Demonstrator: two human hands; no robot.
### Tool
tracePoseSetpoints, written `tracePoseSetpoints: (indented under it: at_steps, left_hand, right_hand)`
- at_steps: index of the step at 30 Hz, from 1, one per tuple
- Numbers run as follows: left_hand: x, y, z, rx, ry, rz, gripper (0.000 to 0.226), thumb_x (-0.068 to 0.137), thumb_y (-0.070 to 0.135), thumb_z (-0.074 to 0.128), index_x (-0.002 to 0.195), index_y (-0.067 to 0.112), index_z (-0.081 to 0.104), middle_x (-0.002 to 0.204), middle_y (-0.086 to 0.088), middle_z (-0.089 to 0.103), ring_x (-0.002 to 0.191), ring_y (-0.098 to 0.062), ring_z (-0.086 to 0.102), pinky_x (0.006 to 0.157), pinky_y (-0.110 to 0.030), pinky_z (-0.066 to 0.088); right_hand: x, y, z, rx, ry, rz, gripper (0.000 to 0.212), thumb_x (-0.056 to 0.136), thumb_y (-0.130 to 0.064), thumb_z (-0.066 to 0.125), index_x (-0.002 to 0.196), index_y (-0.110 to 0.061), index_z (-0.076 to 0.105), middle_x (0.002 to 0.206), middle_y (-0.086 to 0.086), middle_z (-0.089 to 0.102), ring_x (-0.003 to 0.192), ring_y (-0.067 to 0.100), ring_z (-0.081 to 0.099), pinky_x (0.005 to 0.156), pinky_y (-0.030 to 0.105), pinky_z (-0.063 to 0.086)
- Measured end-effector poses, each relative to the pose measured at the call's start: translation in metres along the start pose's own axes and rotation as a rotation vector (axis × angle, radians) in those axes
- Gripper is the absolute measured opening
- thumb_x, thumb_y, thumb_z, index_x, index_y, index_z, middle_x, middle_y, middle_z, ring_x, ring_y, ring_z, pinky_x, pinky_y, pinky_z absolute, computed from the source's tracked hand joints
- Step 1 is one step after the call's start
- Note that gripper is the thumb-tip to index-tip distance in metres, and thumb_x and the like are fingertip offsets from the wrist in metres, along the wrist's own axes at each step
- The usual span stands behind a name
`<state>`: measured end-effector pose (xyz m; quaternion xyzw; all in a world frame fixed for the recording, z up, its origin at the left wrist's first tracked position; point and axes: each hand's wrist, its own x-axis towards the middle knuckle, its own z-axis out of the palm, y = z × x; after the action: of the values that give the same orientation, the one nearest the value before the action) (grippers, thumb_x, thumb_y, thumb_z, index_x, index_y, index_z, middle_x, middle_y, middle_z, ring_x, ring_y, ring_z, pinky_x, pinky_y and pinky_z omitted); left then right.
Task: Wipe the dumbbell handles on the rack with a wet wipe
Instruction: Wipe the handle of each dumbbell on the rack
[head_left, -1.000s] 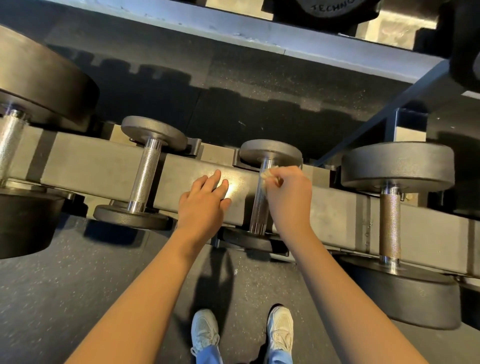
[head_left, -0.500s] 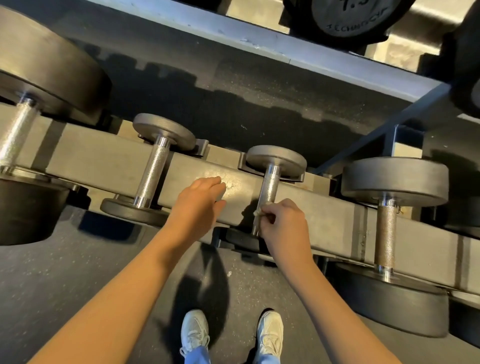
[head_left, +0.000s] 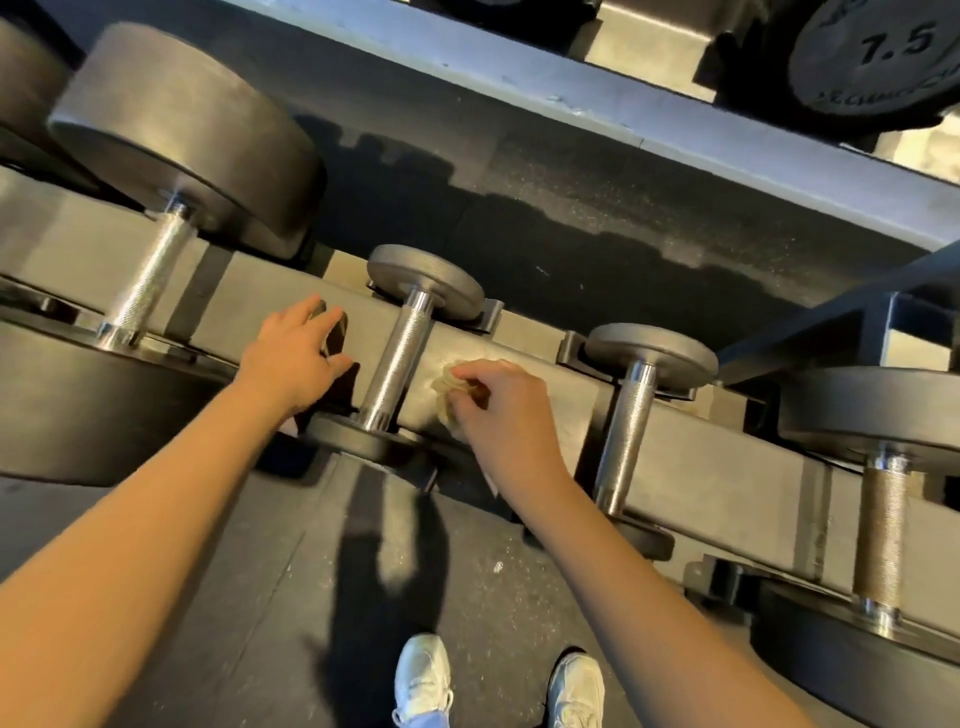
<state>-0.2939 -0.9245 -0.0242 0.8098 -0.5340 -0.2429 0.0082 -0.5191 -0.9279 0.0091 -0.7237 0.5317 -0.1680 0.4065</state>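
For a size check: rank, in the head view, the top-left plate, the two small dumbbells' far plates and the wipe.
1. top-left plate
2. left small plate and right small plate: alike, unranked
3. wipe
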Motion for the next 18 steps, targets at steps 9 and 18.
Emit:
tracePoseSetpoints:
  at_steps: [9,18]
  left_hand:
    - [0.009,-0.03,0.014,0.124,0.013,0.096,0.078,0.087,0.036,0.065,0.15,0.03,0.021,0.159,0.003,0.01,0.14,-0.025,0.01,0.108,-0.049,0.034]
    - [0.009,-0.032,0.014,0.135,0.043,0.11,0.077,0.086,0.038,0.066,0.149,0.033,0.022,0.159,0.004,0.011,0.14,-0.025,0.014,0.105,-0.048,0.035]
  right_hand:
    - [0.062,-0.02,0.048,-0.051,0.383,-0.112,0.017,0.089,-0.007,0.062,0.104,-0.007,0.069,0.101,0.005,0.066,0.092,0.007,0.057,0.083,-0.005,0.028]
    - [0.024,-0.015,0.073,0.054,0.165,-0.023,0.013,0.086,-0.014,0.067,0.098,-0.015,0.07,0.095,-0.008,0.057,0.086,-0.013,0.048,0.079,-0.002,0.034]
